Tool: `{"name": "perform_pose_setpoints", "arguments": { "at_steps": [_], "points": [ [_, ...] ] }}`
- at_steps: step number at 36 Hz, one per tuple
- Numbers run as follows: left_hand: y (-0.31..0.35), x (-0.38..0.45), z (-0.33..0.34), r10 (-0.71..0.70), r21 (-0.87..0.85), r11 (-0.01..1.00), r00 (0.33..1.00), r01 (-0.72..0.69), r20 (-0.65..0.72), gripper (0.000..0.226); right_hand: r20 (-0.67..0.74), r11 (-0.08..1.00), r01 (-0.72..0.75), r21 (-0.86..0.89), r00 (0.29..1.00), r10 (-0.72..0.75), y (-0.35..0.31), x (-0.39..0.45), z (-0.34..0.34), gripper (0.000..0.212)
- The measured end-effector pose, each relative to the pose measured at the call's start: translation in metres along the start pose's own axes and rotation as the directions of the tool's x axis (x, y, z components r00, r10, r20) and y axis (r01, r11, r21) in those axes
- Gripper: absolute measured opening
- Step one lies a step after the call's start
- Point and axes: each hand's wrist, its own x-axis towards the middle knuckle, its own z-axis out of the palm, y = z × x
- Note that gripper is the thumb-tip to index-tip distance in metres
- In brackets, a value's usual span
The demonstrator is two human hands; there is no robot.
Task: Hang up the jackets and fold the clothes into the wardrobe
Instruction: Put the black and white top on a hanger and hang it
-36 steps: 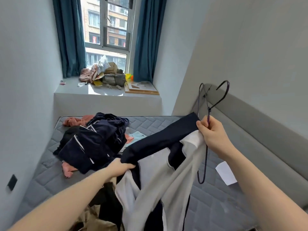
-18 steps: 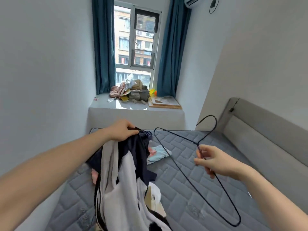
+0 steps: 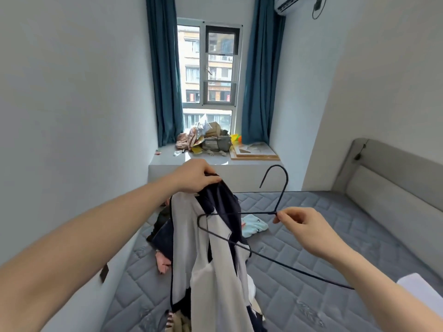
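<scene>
My left hand [image 3: 195, 176] grips the top of a navy and white jacket [image 3: 211, 255], which hangs down over the bed. My right hand [image 3: 300, 226] pinches the neck of a thin dark wire hanger [image 3: 282, 185], hook pointing up. One end of the hanger lies across the jacket's front near its collar. More clothes lie on the mattress behind the jacket: a dark pile [image 3: 160, 233], something pink [image 3: 164, 264] and a light blue piece [image 3: 254, 227].
The grey quilted mattress [image 3: 311, 271] fills the floor between the left wall and a grey padded headboard [image 3: 395, 188]. A window ledge [image 3: 167, 161] at the far end carries clutter and a flat board [image 3: 254, 152]. Blue curtains flank the window. White paper [image 3: 417, 283] lies at right.
My left hand lifted the jacket up off the bed. My right hand let go of the jacket, swung the hanger flat and brought its end across the jacket. The view tilted upward.
</scene>
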Motion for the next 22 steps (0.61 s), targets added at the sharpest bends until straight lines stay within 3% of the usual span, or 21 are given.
{"name": "perform_pose_setpoints", "arguments": {
  "at_steps": [11,16,20,22],
  "points": [
    [0.016,0.012,-0.005,-0.042,0.029,0.999,0.991,0.046,-0.131,0.032,-0.291,0.998,0.014,-0.066,0.956,-0.033,0.003,0.003,-0.018,0.023],
    [0.061,0.011,-0.005,-0.037,-0.248,0.969,0.989,0.000,-0.145,0.055,-0.247,0.996,0.086,-0.031,0.965,-0.091,-0.008,0.012,0.005,0.023],
    [0.108,0.000,-0.012,0.018,-0.421,0.902,0.981,-0.098,-0.192,0.059,-0.222,0.996,0.069,0.054,0.974,-0.055,-0.010,0.019,0.033,0.030],
    [0.117,-0.009,-0.025,0.063,-0.537,0.836,0.992,-0.111,-0.107,0.054,-0.280,0.980,0.095,0.177,0.959,-0.043,-0.008,0.020,0.037,0.034]
  ]
}}
